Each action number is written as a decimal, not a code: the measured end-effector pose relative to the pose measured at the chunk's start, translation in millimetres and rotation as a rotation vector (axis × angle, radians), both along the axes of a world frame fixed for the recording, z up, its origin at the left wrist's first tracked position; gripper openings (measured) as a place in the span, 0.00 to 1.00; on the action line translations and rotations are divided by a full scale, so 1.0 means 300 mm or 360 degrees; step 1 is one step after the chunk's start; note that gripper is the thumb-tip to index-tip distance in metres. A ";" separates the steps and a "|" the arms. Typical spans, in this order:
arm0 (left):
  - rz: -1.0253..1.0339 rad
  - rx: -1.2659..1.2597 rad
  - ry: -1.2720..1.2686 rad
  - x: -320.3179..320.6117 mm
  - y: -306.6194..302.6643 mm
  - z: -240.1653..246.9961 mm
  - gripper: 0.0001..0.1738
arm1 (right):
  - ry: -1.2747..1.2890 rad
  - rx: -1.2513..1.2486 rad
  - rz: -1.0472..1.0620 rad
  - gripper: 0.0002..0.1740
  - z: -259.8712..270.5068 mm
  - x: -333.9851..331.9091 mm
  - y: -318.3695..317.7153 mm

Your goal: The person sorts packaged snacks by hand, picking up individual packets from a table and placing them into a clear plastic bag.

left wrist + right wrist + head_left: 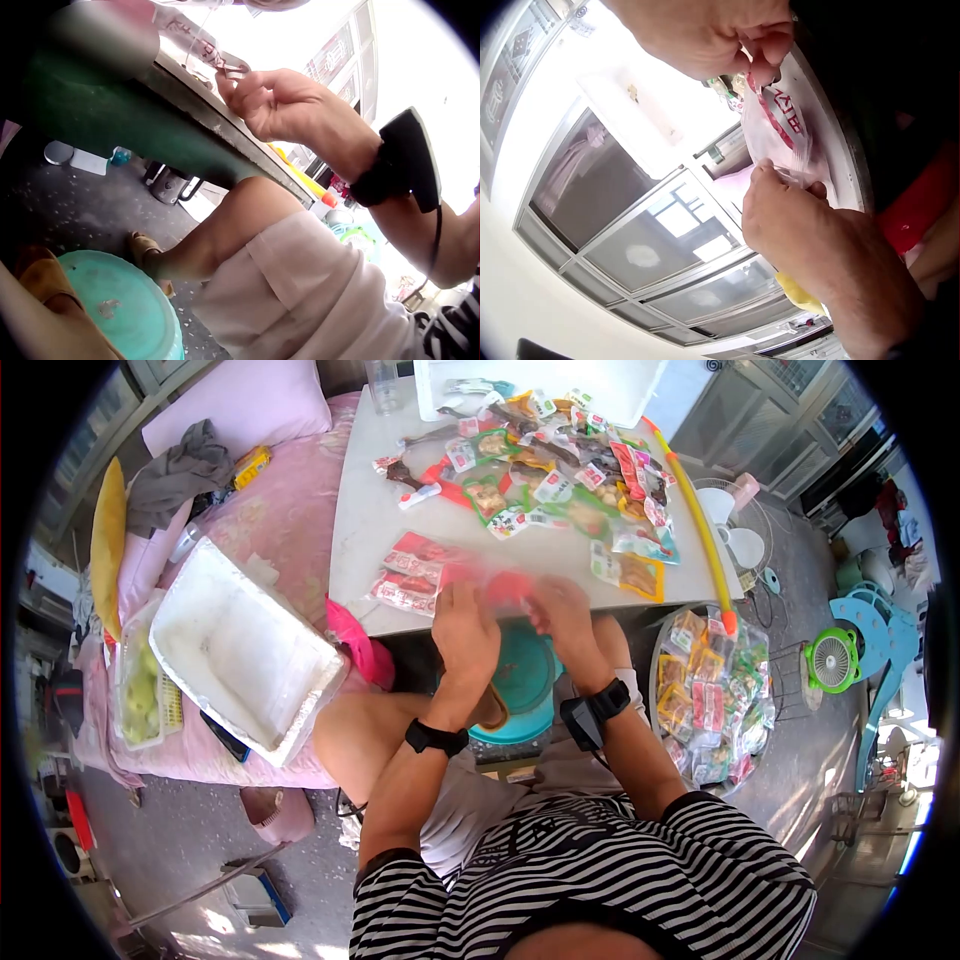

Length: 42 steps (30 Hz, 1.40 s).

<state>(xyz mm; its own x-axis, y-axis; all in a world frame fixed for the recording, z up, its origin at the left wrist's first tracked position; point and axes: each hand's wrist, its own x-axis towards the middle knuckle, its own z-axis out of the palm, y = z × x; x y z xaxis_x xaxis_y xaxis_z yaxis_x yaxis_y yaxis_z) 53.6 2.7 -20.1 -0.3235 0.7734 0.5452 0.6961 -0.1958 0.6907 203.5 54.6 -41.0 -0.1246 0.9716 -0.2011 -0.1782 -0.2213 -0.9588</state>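
Note:
Between my two hands, at the table's near edge, is a clear plastic bag with red print (784, 124), blurred in the head view. My left hand (467, 635) pinches its lower side, fingertips bunched on the thin film in the right wrist view. With thumb and fingers my right hand (567, 622) pinches the opposite edge, where a red strip runs along the film. Just left of the hands, flat red-and-white printed packets (410, 570) lie on the table (365, 520).
Several mixed snack packets (540, 470) are heaped at the back, before a white foam box (640, 390). A yellow tube (705, 525) lines the right edge. A basin of packets (710, 705) stands at right; another foam box (245, 650) sits on the bed. Below is a teal stool (525, 680).

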 end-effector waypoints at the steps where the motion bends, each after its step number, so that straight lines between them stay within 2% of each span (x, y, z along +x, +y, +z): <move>1: -0.0010 -0.0003 0.0011 0.004 0.000 -0.001 0.08 | 0.0022 0.0063 0.0018 0.18 0.002 0.002 -0.014; 3: -0.0023 -0.0011 0.0037 0.004 -0.002 -0.004 0.07 | 0.0071 0.0187 0.0058 0.21 0.018 -0.005 -0.043; 6: -0.0027 -0.0016 0.0057 -0.003 -0.008 0.000 0.07 | -0.0106 0.0400 0.0316 0.25 0.061 0.011 -0.070; 9: 0.0022 0.0136 0.0104 -0.002 -0.007 0.016 0.02 | -0.0243 0.0633 0.0439 0.32 0.078 0.018 -0.091; 12: 0.0031 0.0166 0.0135 -0.003 -0.001 0.016 0.02 | -0.0748 0.1260 0.0263 0.30 0.125 0.004 -0.090; 15: -0.0020 0.0084 0.0118 -0.004 -0.006 0.011 0.05 | -0.1046 0.1605 0.0022 0.22 0.131 0.021 -0.065; 18: -0.0011 0.0129 0.0089 -0.009 -0.006 0.009 0.06 | -0.1366 0.1481 -0.0079 0.13 0.174 0.042 -0.095; 21: 0.0049 0.0210 0.0154 -0.011 0.003 0.015 0.03 | -0.1310 0.1670 -0.0263 0.08 0.151 0.056 -0.095; 24: 0.0009 0.0167 0.0140 -0.014 0.003 0.012 0.06 | -0.1385 0.1667 -0.0289 0.04 0.171 0.083 -0.104; 29: 0.0032 0.0178 0.0150 -0.026 0.005 0.015 0.05 | -0.1497 0.1270 -0.0103 0.11 0.149 0.147 -0.081; 31: 0.0035 0.0164 0.0180 -0.021 0.003 0.024 0.06 | -0.1383 0.1094 0.0022 0.14 0.113 0.172 -0.061; 33: 0.0035 0.0147 0.0233 -0.013 -0.001 0.031 0.06 | -0.1092 0.0915 0.0135 0.16 0.038 0.193 -0.033; 35: 0.0011 0.0163 0.0320 -0.011 -0.004 0.027 0.07 | -0.1091 0.1235 0.0075 0.17 -0.030 0.186 -0.032; 37: 0.0014 0.0154 0.0443 -0.014 -0.011 0.027 0.07 | -0.1013 0.1022 0.0054 0.18 0.021 0.140 -0.065; 38: 0.0025 0.0136 0.0524 -0.016 -0.016 0.029 0.06 | -0.0934 0.0650 0.0062 0.19 0.148 0.092 -0.105; 40: 0.0047 0.0113 0.0628 -0.019 -0.022 0.033 0.06 | -0.0953 0.0357 0.0095 0.20 0.209 0.059 -0.113; 42: 0.0054 0.0105 0.0674 -0.017 -0.026 0.035 0.06 | -0.1159 0.0513 0.0127 0.20 0.164 0.070 -0.076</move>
